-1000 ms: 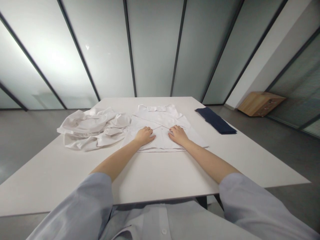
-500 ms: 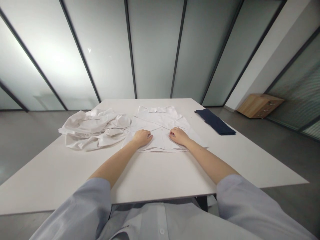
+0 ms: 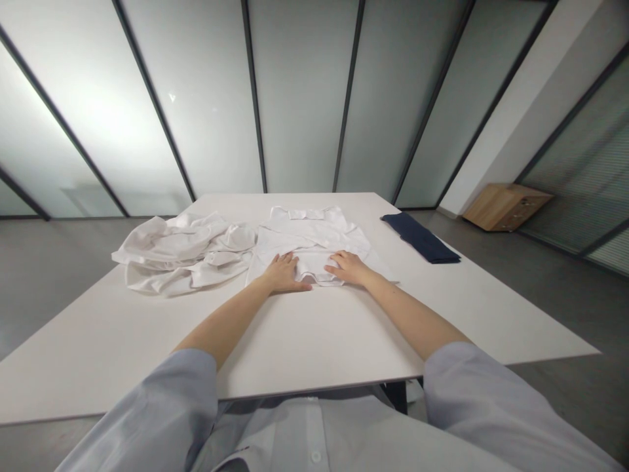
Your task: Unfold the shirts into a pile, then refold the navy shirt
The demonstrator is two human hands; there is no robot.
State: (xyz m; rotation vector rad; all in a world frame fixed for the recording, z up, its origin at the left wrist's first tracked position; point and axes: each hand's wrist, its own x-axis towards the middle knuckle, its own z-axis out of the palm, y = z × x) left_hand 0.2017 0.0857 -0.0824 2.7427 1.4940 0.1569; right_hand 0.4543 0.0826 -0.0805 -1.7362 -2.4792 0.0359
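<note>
Folded lower edge of the white shirt had shifted up the bench under my left hand and right hand, both flat and open, holding nothing.

Bunched garment left, shirt centre, folded cloth right

Head-worn view, facing forward and down (one camera).

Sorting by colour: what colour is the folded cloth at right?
The folded cloth is plain dark navy, best seen in the head view.
</note>
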